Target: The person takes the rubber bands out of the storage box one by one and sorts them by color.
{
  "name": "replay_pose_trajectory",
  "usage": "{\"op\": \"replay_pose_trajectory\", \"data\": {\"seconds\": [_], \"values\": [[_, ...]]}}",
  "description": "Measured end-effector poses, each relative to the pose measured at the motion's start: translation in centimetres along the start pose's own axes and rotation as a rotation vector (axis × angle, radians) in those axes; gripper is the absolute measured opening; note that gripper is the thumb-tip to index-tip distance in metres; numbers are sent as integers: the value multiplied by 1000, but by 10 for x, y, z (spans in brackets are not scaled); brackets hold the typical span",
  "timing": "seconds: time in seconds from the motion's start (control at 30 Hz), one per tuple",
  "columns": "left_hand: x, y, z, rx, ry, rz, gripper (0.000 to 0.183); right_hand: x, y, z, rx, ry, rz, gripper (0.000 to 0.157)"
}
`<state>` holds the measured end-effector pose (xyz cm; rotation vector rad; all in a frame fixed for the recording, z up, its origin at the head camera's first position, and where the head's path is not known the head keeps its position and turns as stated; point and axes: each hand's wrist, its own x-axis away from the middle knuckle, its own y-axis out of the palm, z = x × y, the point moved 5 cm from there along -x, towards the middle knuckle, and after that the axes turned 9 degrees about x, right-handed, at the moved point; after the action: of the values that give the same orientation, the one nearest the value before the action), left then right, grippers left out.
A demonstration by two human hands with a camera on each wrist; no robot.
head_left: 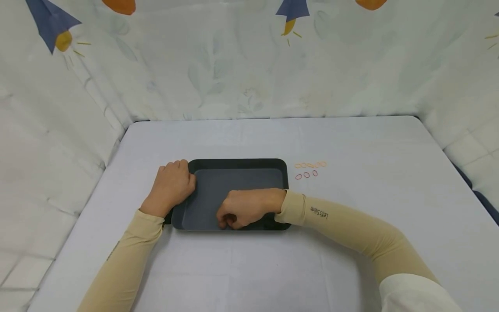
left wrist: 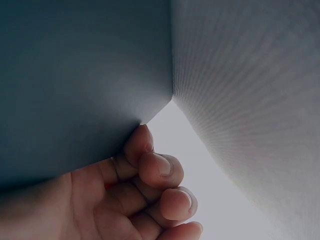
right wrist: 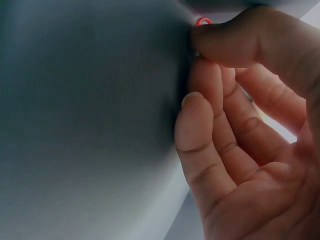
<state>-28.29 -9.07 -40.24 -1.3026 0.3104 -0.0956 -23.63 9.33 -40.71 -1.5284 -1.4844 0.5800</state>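
Note:
A dark grey rectangular tray [head_left: 238, 164] lies on the table. My left hand [head_left: 171, 184] grips its left side; in the left wrist view, the curled fingers [left wrist: 161, 167] are at the tray's edge by a corner. Over the tray's near part, my right hand [head_left: 243, 208] bends down, its thumb and index finger pinched together. A small red rubber band [right wrist: 203, 21] pokes out beyond that thumb in the right wrist view; most of it is hidden behind the fingers. In the head view the hand covers this band.
Right of the tray, a row of several orange rubber bands [head_left: 310, 165] lies behind a row of three red rubber bands [head_left: 306, 175]. A white cloth covers the table [head_left: 234, 268]. Patterned white curtains [head_left: 249, 65] hang behind it and at both sides.

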Motion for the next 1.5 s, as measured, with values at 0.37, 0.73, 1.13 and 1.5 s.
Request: {"op": "replay_pose_trajectory", "data": {"seconds": [0.37,0.73,1.13,1.5], "values": [[0,0,2,-19,18,5,23,7,-5,3,-4,-9,41,13],[-1,1,-1,11,-32,-51,22,12,-4,8,-40,-27,74,14],[-1,1,-2,9,-30,-48,22,22,-13,11,-33,46,107,16],[-1,1,-1,4,-13,-28,23,28,-20,11,-50,33,124,11]]}}
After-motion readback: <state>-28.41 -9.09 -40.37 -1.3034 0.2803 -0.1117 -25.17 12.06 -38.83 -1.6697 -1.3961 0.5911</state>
